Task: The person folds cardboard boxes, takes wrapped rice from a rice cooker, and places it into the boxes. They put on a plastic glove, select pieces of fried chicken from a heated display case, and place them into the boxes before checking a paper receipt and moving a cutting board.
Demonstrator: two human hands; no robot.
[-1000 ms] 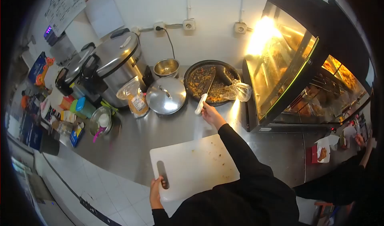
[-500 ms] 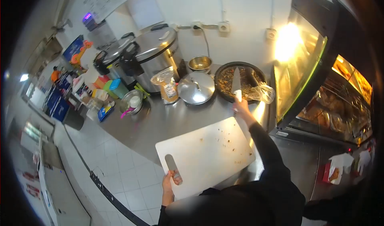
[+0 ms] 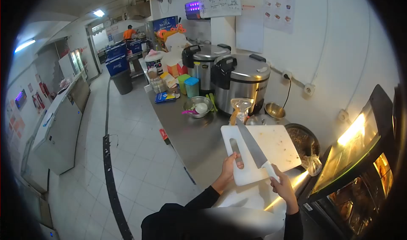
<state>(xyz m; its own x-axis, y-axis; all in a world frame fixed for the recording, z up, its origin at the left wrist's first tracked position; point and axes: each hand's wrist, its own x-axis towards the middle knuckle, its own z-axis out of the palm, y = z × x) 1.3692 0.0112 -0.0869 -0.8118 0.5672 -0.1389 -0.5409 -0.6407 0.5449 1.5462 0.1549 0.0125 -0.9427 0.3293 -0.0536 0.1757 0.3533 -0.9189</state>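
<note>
My left hand (image 3: 231, 165) grips a white cutting board (image 3: 275, 142) through its handle slot, fingers wrapped around the edge. Brown crumbs dot the board's far right part. In my right hand (image 3: 283, 185) is a large kitchen knife (image 3: 251, 144), held by its white handle, with the blade pointing up and left across the board. Behind the board's right end sits a round dark pan (image 3: 304, 139) with dark bits in it, partly hidden. A clear plastic bag (image 3: 313, 165) lies by its rim.
Two large steel cookers (image 3: 248, 81) stand along the wall behind a steel counter (image 3: 186, 131). A metal bowl (image 3: 198, 106) and a blue-lidded container (image 3: 192, 87) are at left. A lit glass display case (image 3: 352, 155) borders the right. A person in orange (image 3: 129, 33) is far back.
My view has swung left toward the aisle. The knife has moved from over the pan to above the cutting board, and both hands are now close together.
</note>
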